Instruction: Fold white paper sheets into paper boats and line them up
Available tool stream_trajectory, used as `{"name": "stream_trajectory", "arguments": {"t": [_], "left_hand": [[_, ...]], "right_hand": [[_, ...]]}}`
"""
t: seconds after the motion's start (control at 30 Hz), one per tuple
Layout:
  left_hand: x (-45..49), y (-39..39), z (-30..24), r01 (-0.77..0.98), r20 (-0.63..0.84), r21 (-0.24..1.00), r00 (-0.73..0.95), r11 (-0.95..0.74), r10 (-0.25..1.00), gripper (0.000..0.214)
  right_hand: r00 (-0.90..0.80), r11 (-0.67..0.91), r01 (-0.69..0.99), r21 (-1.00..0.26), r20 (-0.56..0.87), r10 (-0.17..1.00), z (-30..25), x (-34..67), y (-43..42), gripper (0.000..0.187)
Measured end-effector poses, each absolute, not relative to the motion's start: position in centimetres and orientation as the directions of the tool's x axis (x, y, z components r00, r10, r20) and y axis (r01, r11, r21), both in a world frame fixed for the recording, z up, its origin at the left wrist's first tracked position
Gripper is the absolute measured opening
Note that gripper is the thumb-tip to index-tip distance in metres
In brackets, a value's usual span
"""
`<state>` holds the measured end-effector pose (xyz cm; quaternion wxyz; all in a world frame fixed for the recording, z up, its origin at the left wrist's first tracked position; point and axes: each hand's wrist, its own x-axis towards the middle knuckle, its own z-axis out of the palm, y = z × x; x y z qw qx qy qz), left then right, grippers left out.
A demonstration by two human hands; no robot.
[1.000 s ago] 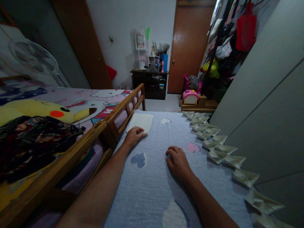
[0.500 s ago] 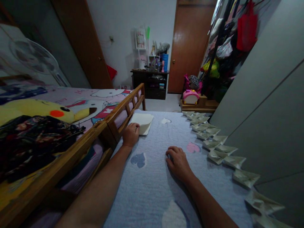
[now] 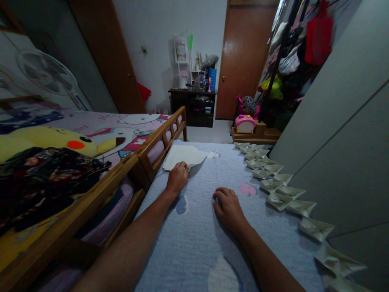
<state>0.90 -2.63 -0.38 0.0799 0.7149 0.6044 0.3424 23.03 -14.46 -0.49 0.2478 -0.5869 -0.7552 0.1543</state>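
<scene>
My left hand is closed in a pinch on the near edge of a white sheet of paper. The sheet bends up at its right side and partly overlaps a stack of paper by the wooden rail. My right hand rests on the pale blue bedspread, its fingers loosely curved and slightly apart, holding nothing. To the right of it, folded paper boats stand in a long double row along the bed's edge.
A wooden bed rail borders the left side; beyond it lie a yellow plush toy and dark floral cloth. A grey cabinet rises on the right. A dark desk stands by the far wall.
My left hand has moved to the right, drawing the sheet partly off the stack. My right hand has stayed in place on the bedspread.
</scene>
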Motion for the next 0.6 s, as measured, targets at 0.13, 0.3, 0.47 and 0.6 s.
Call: {"name": "stream_trajectory", "arguments": {"t": [0.13,0.3,0.47,0.6], "left_hand": [[0.5,-1.9,-1.0,0.764,0.397,0.594,-0.008,-0.251,0.918,0.008],[0.3,-1.3,-1.4,0.73,0.425,0.631,-0.041,-0.263,0.904,0.009],[0.5,-2.1,0.0,0.745,0.492,0.585,-0.012,-0.32,0.871,0.008],[1.6,-4.4,3.0,0.811,0.553,0.378,0.19,-0.447,0.811,0.012]], "right_hand": [[-0.183,0.261,0.81,-0.526,0.195,0.963,-0.6,23.0,-14.4,0.021],[-0.182,0.264,0.808,-0.527,0.204,0.962,-0.7,23.0,-14.4,0.02],[-0.19,0.289,0.799,-0.528,0.234,0.953,-1.1,23.2,-14.3,0.02],[-0.16,0.315,0.754,-0.576,0.304,0.939,-2.3,23.3,-13.9,0.026]]}}
